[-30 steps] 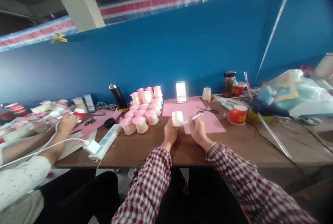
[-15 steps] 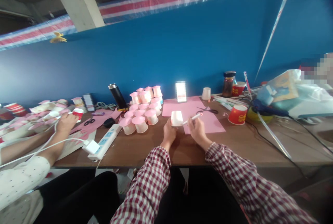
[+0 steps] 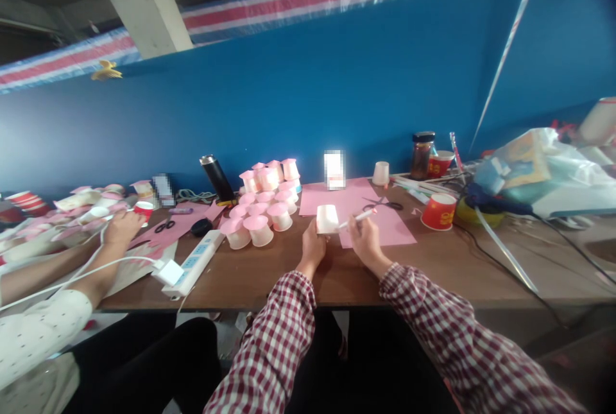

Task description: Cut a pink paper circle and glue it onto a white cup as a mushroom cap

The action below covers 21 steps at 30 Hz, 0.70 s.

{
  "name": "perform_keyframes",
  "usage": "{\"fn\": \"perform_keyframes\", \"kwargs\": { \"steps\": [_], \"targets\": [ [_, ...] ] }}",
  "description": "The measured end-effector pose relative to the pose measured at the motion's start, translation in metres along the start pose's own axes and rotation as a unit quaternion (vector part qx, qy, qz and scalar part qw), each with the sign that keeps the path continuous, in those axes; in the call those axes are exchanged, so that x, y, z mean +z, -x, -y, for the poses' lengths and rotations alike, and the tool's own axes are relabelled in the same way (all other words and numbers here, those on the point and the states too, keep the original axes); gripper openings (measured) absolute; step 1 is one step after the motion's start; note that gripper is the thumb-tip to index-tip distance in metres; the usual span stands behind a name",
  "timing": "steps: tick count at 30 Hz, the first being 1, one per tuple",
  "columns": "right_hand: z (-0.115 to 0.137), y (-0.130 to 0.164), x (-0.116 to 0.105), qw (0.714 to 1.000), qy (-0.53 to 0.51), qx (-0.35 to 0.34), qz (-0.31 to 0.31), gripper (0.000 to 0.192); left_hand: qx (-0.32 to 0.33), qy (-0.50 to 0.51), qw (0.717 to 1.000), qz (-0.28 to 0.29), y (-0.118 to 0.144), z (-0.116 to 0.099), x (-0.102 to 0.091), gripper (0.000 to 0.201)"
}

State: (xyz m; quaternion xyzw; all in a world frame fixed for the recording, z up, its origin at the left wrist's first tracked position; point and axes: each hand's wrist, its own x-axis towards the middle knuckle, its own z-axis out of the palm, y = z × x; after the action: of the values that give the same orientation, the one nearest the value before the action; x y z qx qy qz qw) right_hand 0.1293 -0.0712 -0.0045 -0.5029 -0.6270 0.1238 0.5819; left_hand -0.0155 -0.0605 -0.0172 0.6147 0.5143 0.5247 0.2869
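Observation:
My left hand (image 3: 314, 248) is closed on a white paper cup (image 3: 328, 218), held up just above the table's front half. To its right, my right hand (image 3: 366, 237) pinches a white marker (image 3: 364, 215), whose lower end points at the cup's side. Whether the tip touches the cup I cannot tell. Pink paper sheets (image 3: 317, 199) lie behind and beneath my hands. On them rests a pair of dark scissors (image 3: 392, 205). Left of my hands stand several white cups with pink paper tops (image 3: 258, 229), some of them stacked.
A white power strip (image 3: 195, 263) and a black flask (image 3: 216, 178) are on the left. A co-worker's hand (image 3: 122, 226) holds a small red cup (image 3: 143, 210) there. On the right are a red paper cup (image 3: 438, 212), a jar (image 3: 423, 156), cables and a plastic bag (image 3: 539, 173).

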Motion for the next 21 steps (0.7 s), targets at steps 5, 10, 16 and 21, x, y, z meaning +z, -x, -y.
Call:
{"fn": "perform_keyframes", "kwargs": {
  "steps": [5,10,16,21],
  "targets": [
    [0.0002,0.0001,0.0002,1.000,-0.007,0.007,-0.001,0.030,-0.003,0.009,1.000,0.000,0.0000,0.0012,0.0002,0.025],
    [0.0026,-0.0010,-0.0007,1.000,-0.015,0.008,0.008,0.031,-0.010,0.025,1.000,-0.008,-0.0012,0.0049,0.0017,0.022],
    [0.0041,-0.0025,-0.0001,0.999,-0.035,0.012,0.016,0.033,-0.025,0.060,0.998,-0.019,-0.0018,0.0049,0.0029,0.021],
    [0.0043,-0.0027,0.0005,0.998,-0.058,0.022,-0.013,0.036,-0.042,0.105,0.993,-0.028,-0.0031,0.0045,0.0012,0.024]
  ]
}}
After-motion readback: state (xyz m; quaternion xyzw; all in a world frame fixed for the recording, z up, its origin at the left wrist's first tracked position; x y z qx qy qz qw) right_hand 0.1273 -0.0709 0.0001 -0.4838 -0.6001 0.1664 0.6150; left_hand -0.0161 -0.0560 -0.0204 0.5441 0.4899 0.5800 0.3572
